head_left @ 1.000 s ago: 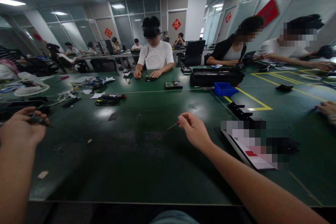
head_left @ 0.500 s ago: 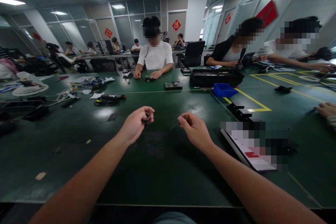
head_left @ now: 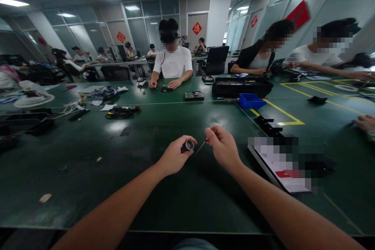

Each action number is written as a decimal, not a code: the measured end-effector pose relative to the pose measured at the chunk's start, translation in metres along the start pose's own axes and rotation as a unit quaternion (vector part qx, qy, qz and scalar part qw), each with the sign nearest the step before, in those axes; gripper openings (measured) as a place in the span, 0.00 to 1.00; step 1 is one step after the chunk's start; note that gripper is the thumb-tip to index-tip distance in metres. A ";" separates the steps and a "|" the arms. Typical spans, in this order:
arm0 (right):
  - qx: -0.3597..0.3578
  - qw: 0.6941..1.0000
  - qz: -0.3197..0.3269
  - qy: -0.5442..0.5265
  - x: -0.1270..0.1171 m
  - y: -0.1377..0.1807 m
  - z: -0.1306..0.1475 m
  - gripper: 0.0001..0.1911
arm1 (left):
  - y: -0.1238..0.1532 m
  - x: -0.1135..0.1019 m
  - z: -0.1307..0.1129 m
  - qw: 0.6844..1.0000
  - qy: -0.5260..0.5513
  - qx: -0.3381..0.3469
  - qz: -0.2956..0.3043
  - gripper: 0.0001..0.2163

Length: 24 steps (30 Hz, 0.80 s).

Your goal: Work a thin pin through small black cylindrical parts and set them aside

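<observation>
Holding a cylinder (head_left: 189, 145), the left hand (head_left: 174, 156) has neared the thin tool (head_left: 201, 147).

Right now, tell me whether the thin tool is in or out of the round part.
Out: the thin tool slants beside the round part, its tip in view and a gap between them.

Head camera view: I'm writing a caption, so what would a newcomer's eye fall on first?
Probably the dark cylindrical part in the left hand and the thin screwdriver in the right hand, held close together over the green table. Next, perhaps, the bright blue bin farther back, to the right. Beyond, a red diamond sign shows across the room.
</observation>
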State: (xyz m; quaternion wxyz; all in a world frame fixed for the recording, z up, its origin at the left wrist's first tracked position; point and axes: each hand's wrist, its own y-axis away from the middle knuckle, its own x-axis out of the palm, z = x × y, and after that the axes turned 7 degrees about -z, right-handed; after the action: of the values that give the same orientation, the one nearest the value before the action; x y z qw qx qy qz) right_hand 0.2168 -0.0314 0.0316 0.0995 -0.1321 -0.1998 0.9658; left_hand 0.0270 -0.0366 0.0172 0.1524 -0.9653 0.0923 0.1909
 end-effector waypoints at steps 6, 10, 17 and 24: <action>0.004 0.989 -0.077 -0.127 -0.001 -0.003 -0.003 0.14 | -0.005 -0.008 0.010 0.999 -0.015 0.030 -0.021 0.17; -0.002 0.994 -0.060 -0.088 0.000 -0.003 -0.002 0.13 | -0.005 -0.007 0.011 1.000 -0.002 0.004 -0.025 0.21; -0.041 0.998 -0.052 -0.012 -0.001 0.002 0.001 0.12 | -0.006 -0.009 0.014 0.999 -0.010 0.018 -0.034 0.20; -0.059 0.998 -0.031 -0.011 -0.002 0.003 -0.002 0.12 | -0.006 -0.009 0.017 0.999 -0.013 0.023 -0.034 0.20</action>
State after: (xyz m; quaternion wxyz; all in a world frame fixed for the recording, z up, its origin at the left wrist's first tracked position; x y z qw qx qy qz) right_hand 0.2185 -0.0342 0.0292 0.1195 -0.1210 -0.2615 0.9501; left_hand 0.0149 -0.0242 0.0076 0.1818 -0.9616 0.0623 0.1958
